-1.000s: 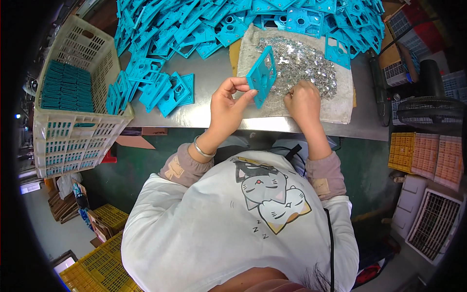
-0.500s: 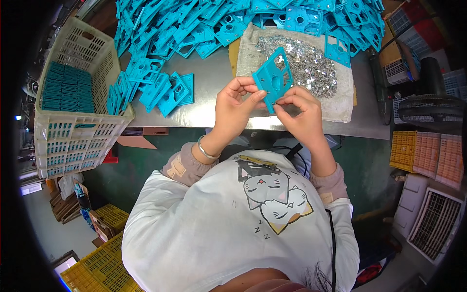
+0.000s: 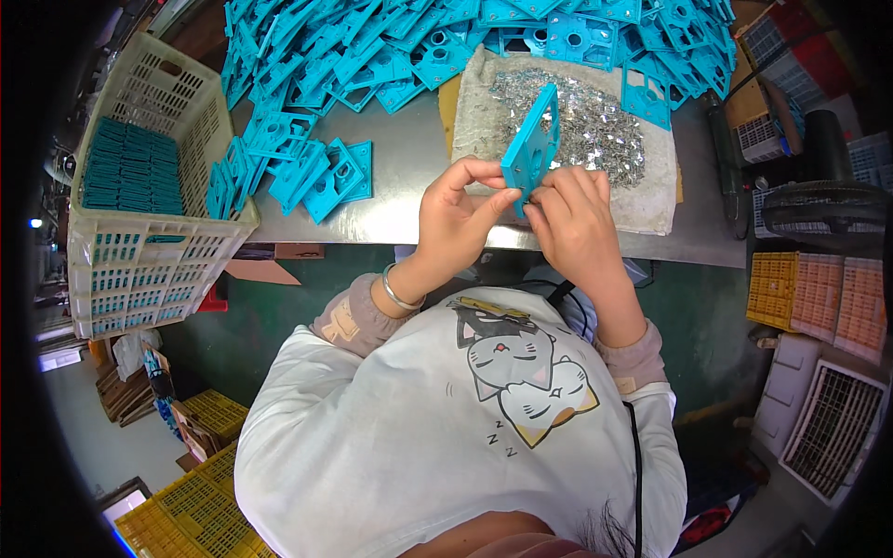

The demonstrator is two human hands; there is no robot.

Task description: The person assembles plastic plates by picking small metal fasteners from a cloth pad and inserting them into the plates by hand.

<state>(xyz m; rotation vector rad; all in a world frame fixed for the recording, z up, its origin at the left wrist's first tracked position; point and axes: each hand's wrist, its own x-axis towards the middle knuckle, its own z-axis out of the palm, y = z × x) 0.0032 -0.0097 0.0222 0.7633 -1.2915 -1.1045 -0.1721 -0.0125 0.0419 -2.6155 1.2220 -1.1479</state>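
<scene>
A blue plastic plate (image 3: 532, 152) stands tilted up on its edge in the air, above the near edge of the metal table (image 3: 400, 139). The left hand (image 3: 454, 221) clamps its lower left side between thumb and fingers. The right hand (image 3: 579, 225) has its fingertips bunched at the lower right side; whether they grip anything I cannot tell. Beyond lie small metal pieces (image 3: 600, 135) on a pale cloth (image 3: 657, 200). To the left stands 1 white crate (image 3: 153, 228).

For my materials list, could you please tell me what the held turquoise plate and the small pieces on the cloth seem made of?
Turquoise plate: probably moulded plastic, satin, judging by its even colour. Small pieces: likely bare metal, shiny, given their silvery glints.
</scene>
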